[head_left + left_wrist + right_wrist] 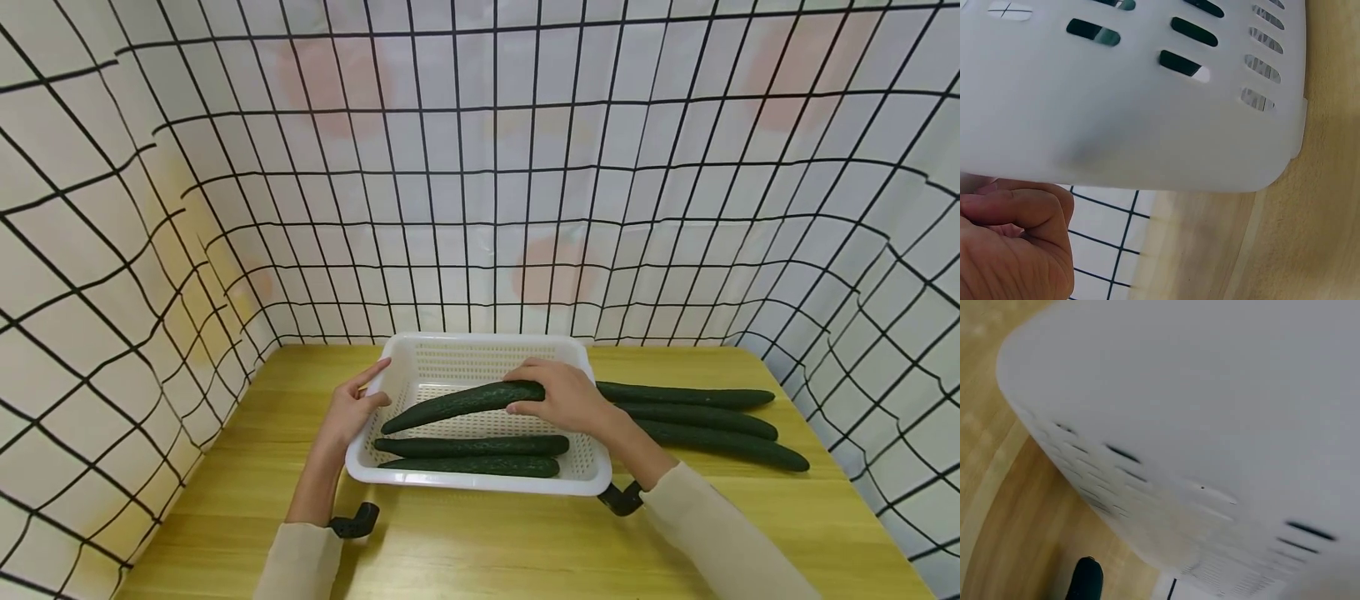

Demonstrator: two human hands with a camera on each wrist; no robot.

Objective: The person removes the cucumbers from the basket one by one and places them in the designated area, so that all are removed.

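Observation:
My right hand (566,398) grips a long dark green cucumber (465,402) near its right end, inside a white plastic basket (480,479). The cucumber slants, its left tip lower and close to the basket's left side. Two more cucumbers, a nearer one (480,467) and one behind it (472,447), lie side by side along the front of the basket. At the basket's left rim my left hand (352,411) holds on, thumb over the edge. The left wrist view shows the left hand (1016,244) with bent fingers against the slotted wall (1147,137). The right wrist view shows mostly basket wall (1179,394).
Right of the basket, three cucumbers (705,420) lie on the wood-grain table (465,550), partly behind my right forearm. A black wire grid (495,175) over pale sheeting encloses the back and sides. Black wrist devices (356,522) sit by both wrists.

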